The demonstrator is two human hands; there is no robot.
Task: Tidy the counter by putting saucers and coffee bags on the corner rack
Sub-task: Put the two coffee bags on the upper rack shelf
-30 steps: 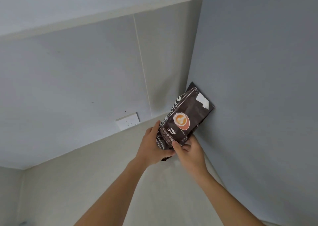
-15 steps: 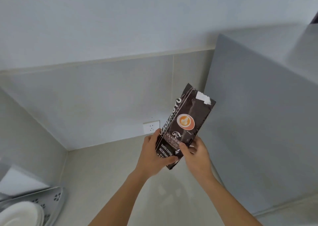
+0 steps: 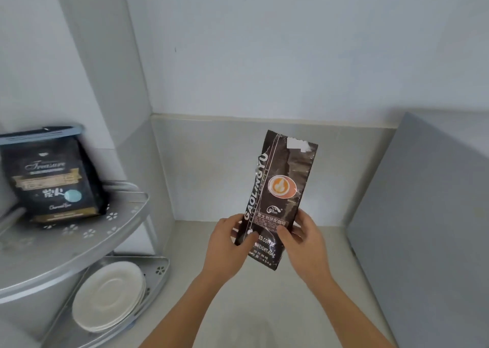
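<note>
Brown bag [image 3: 280,188] held upright above counter [image 3: 264,308], gripped at lower end by left hand [image 3: 227,241] and right hand [image 3: 304,241]. Black bag [image 3: 53,180] seated on rack [image 3: 87,239] upper shelf; saucers [image 3: 108,294] stacked on lower shelf.

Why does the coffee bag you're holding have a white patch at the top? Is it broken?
The brown coffee bag held by the left hand and right hand has a ragged white patch at its top corner, like a torn sticker. The bag itself looks whole, with nothing spilled. Nothing else stands out.
</note>
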